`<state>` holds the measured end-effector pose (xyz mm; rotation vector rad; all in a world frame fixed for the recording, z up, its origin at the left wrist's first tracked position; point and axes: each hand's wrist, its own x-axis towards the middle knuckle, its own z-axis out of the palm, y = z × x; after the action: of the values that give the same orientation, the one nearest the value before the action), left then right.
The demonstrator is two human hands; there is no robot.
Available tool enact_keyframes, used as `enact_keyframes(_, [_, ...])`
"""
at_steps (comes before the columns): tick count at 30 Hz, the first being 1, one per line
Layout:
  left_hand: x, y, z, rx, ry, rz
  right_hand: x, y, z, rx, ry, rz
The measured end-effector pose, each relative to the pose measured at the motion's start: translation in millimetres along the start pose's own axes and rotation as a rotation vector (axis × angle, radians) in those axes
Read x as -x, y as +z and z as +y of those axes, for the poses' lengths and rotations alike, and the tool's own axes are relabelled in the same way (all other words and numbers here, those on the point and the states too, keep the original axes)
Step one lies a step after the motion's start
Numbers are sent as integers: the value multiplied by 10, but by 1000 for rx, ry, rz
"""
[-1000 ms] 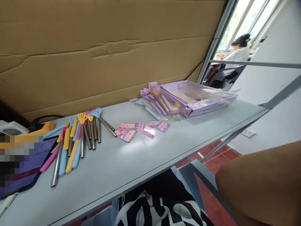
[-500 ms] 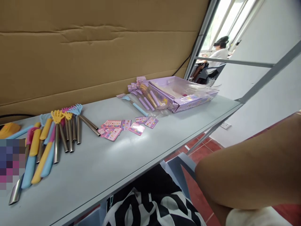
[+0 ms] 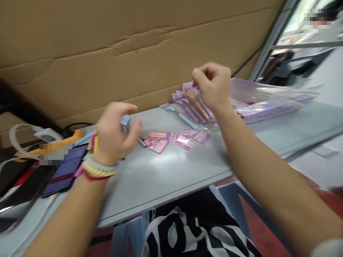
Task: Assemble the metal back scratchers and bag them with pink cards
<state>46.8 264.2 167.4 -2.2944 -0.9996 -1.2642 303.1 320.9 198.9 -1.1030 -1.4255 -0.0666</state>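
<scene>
Left hand (image 3: 114, 134) hovers over the grey table (image 3: 166, 171), fingers curled w/ thumb and forefinger half apart; can't tell if it grips anything, though a blue-headed back scratcher (image 3: 125, 123) pokes out just behind the fingers. Beaded bracelets (image 3: 98, 169) on that wrist. Right hand (image 3: 213, 85) is raised above the far side, fingertips pinched together, maybe on clear wrap, too blurred to say. Under it lie packaged scratchers (image 3: 194, 107), next to a lilac tray (image 3: 265, 107). Pink cards (image 3: 175, 139) sit between the hands. A phone (image 3: 65, 169) lies at left; cardboard (image 3: 120, 53) behind.
</scene>
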Motion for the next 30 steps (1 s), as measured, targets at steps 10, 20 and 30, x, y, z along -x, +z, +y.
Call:
enact_keyframes(10, [289, 336, -106, -34, -297, -740, 242, -31, 447, 680, 283, -678])
enact_keyframes(20, [298, 351, -175, -22, -226, -862, 266, 67, 438, 786, 348, -803])
enact_keyframes(30, [309, 372, -126, -51, -225, -852, 320, 110, 453, 764, 286, -824])
